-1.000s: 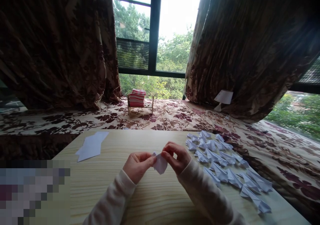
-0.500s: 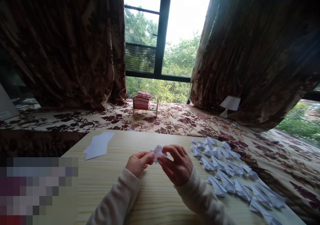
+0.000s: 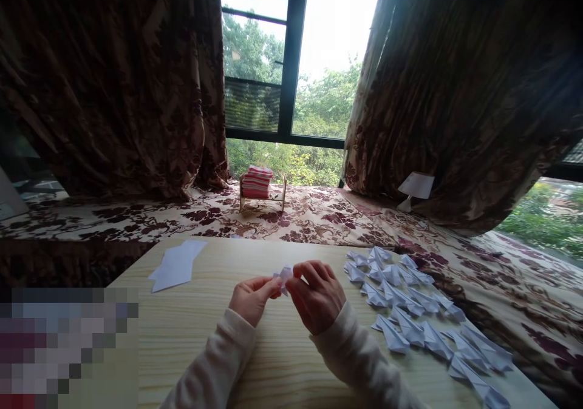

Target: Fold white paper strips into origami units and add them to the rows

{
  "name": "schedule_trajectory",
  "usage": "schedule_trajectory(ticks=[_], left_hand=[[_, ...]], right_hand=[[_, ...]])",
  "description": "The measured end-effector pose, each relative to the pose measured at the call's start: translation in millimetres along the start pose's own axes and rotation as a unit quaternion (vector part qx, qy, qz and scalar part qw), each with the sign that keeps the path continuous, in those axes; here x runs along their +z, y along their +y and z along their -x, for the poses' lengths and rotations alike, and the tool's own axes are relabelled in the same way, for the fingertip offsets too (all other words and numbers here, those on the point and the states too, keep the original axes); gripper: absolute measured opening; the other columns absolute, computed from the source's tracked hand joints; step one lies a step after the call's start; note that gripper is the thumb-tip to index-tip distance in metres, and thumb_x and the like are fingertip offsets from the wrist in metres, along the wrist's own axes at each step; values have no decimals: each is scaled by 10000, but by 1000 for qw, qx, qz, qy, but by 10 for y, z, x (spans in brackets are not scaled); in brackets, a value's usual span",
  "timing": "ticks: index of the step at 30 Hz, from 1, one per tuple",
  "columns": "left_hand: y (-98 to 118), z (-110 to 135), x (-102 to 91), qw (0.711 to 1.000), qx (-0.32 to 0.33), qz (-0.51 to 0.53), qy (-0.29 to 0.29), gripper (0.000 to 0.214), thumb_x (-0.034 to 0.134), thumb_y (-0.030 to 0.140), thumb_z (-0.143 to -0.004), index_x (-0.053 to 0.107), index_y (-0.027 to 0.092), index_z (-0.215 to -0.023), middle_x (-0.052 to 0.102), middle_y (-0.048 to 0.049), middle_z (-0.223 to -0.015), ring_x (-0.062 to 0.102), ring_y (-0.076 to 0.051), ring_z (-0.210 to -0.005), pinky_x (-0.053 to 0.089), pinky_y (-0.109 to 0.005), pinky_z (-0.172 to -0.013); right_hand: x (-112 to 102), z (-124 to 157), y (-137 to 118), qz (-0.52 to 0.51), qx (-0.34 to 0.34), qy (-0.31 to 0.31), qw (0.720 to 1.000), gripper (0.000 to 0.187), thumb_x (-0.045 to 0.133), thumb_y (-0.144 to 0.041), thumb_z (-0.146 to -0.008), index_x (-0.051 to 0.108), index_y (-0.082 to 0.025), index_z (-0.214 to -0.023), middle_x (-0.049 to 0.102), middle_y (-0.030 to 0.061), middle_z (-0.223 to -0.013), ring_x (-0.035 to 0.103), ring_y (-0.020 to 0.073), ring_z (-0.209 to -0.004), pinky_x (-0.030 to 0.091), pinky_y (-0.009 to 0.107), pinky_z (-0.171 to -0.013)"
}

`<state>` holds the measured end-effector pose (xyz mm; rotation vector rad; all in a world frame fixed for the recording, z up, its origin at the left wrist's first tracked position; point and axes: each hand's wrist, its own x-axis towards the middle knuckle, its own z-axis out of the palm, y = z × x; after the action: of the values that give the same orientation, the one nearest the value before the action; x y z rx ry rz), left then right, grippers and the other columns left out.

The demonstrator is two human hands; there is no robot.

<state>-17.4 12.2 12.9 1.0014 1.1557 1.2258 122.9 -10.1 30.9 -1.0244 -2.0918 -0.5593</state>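
The fingers [image 3: 272, 286] of the left hand [image 3: 252, 298] are closed in a pinch on the small folded paper [image 3: 283, 274]. The right hand [image 3: 317, 303] curls over its other side, thumb and forefinger nipped shut on the same piece. That paper sits between the two hands, over the middle of the pale wooden counter [image 3: 273, 360].

To the right of the paper lies a spread of folded pieces [image 3: 410, 318], several touching. To its left and a little farther back lie flat white sheets [image 3: 177, 264]. Well beyond it, on the flowered cloth, stand a toy bed [image 3: 260, 185] and a small lamp [image 3: 413, 185].

The paper is tiny and held only at the fingertips, so I'd judge a hard tug could tear a crease. The right sleeve lies near the closest folded pieces and could sweep them askew.

The right fingers cover most of the paper, so its shape is hard to read; it looks only partly folded. Left of and below it, a blurred block hides the counter's corner. The last folded pieces run off the lower right edge.
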Motion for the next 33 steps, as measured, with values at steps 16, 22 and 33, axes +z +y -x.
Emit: schedule_trajectory(ticks=[16,22,33], left_hand=[[-33,-57,-67,999,-4,-32,-7,244,704,390,-474,660,152,-507,556,-1,-451,465,-104,-471,350,-246,-537],[-49,-49,-41,999,10,-30,13,262,711,407,-477,682,154,-542,579,-10,-465,494,-116,-488,373,-242,-536],[-6,38,34,1000,2,4,-4,220,722,359,-485,698,159,-573,615,-15,-497,540,-123,-533,410,-237,-577]], right_hand=[[-2,97,176,-57,0,-2,998,154,457,-176,-815,599,-192,-758,541,53,-786,439,175,-743,357,301,-663],[9,103,141,-75,16,-12,997,137,479,-215,-803,613,-202,-826,522,54,-796,442,177,-746,356,309,-669],[46,64,54,-82,72,8,994,151,481,-211,-792,613,-195,-719,511,43,-736,435,172,-719,340,307,-655]])
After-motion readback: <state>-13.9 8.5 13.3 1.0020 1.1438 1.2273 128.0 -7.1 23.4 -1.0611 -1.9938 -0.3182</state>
